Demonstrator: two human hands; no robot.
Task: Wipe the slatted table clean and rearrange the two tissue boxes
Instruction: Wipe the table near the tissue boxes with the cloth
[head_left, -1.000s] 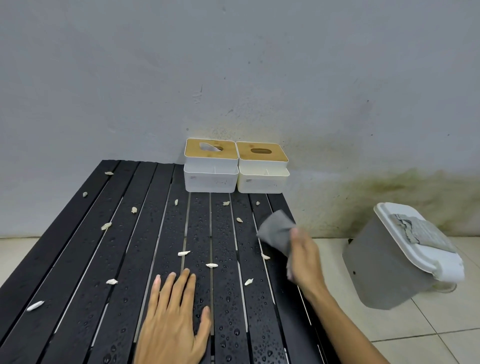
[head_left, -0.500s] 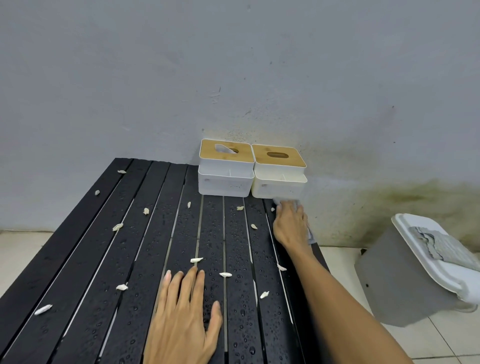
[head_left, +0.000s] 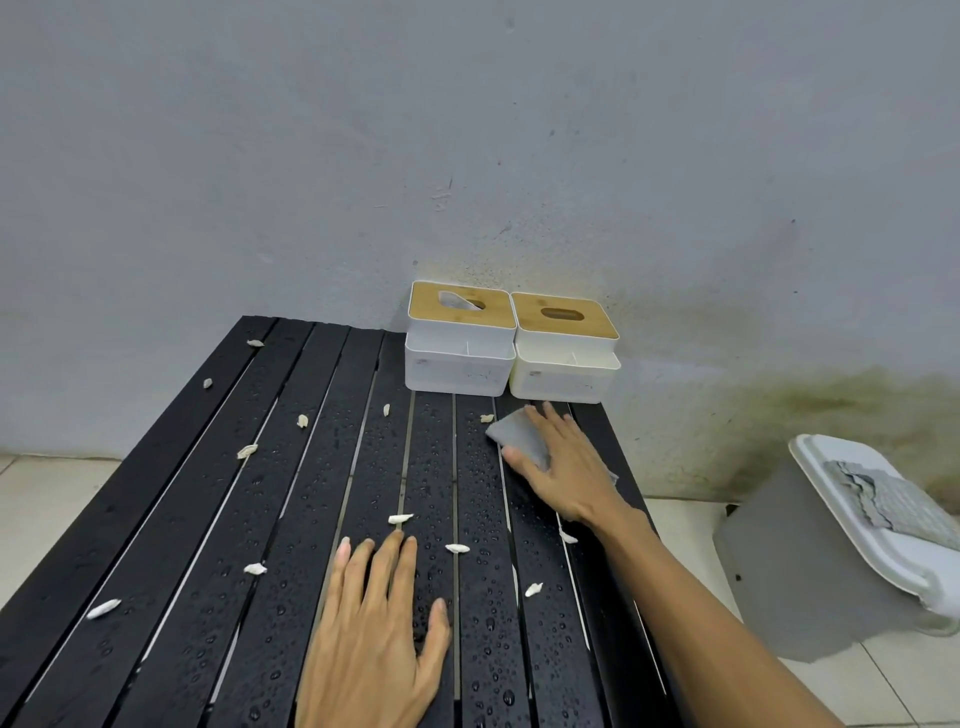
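Observation:
The black slatted table (head_left: 171, 545) is wet with droplets and strewn with several pale scraps (head_left: 400, 518). Two white tissue boxes with wooden lids stand side by side at its far right corner against the wall: the left box (head_left: 460, 340) shows a tissue in its slot, the right box (head_left: 565, 349) has an empty slot. My right hand (head_left: 566, 465) presses a grey cloth (head_left: 514, 435) flat on the slats just in front of the right box. My left hand (head_left: 374, 639) lies flat on the table near its front, fingers spread, holding nothing.
A grey bin with a white lid (head_left: 831, 551) stands tilted on the tiled floor to the right of the table, with a grey rag (head_left: 883, 499) lying on its lid. A stained grey wall (head_left: 467, 156) runs behind the table.
My right hand with the cloth went from mid-air forward to the foot of the right box, then slid slightly back and left, flat on the slats. My left hand stayed put.

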